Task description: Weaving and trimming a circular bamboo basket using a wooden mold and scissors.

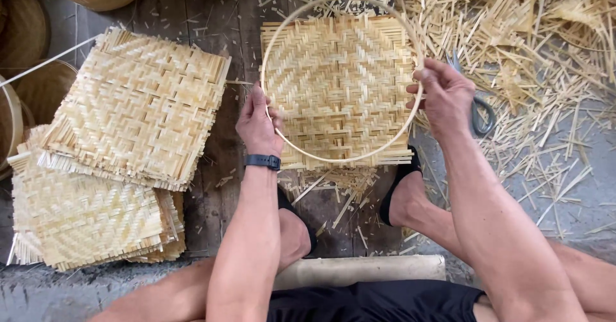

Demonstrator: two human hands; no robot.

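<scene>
Between the stack of woven mats [122,148] on the left and the woven mat [338,91] under the hoop [343,158] runs a strip of bare dark floor [221,142] — the one open lane, and the left hand [258,124] sits at its edge. To the right, loose bamboo offcuts [526,52] crowd the ground, with scissors [478,113] just beside the right hand [443,94]. Nearer the body, both feet [404,197] and a pale block [359,270] close the way — only scattered slivers lie between.

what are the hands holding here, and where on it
Both hands hold one thin bamboo hoop over a square woven mat: the left hand grips its left rim, the right hand its right rim.
</scene>
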